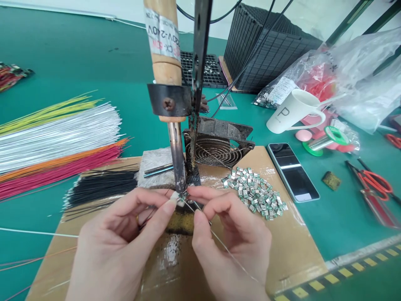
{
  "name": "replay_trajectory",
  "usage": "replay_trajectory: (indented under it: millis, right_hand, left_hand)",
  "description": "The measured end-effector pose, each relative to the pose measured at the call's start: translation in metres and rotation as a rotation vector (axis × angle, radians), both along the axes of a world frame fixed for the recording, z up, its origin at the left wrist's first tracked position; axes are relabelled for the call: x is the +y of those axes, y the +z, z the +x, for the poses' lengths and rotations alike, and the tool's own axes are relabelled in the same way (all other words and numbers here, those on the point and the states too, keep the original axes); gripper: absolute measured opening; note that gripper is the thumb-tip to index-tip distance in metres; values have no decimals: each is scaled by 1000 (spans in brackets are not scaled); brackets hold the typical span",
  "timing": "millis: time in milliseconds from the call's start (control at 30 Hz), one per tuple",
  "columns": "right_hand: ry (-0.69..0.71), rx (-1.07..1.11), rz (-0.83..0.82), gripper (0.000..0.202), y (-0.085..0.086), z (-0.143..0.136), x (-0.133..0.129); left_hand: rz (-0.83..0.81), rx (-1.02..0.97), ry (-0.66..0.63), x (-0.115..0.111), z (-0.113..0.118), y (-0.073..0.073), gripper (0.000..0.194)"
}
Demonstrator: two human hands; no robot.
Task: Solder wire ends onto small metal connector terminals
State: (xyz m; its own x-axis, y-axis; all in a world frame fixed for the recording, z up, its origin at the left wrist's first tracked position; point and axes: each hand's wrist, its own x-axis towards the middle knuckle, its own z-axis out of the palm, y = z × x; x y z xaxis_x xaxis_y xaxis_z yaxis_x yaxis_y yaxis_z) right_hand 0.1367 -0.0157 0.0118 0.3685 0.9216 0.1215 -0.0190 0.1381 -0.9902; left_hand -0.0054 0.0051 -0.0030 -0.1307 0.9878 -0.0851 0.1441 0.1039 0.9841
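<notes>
Under the tip of the upright soldering iron (176,146), both my hands meet. My left hand (125,234) pinches a small white connector (177,197) between thumb and fingertips, and thin wires show by its fingers. In my right hand (232,234), a thin solder wire (232,253) runs between thumb and fingers, its upper end close to the connector and the iron's tip. Exactly where the tip touches is too small to tell. A dark-specked yellow sponge (180,223) lies below the fingertips.
Small metal connectors (255,192) lie heaped right of the iron, beside a phone (293,172). Behind are a fan (219,146) and a white mug (291,110). Black wires (103,188) and coloured wires (59,133) lie left. Red-handled pliers (376,184) are far right.
</notes>
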Motion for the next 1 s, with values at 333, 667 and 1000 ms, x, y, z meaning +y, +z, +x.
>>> replay_trajectory:
  millis: [333, 667, 1000]
  right_hand:
    - [10, -16, -11, 26, -2, 1, -1]
    - [10, -2, -19, 24, -1, 0, 1]
    - [6, -2, 0, 26, 1, 1, 0]
  left_hand:
    - [-30, 3, -6, 2, 0, 0, 17]
    - [-31, -14, -3, 3, 0, 2, 17]
    - [-27, -31, -13, 2, 0, 4, 16]
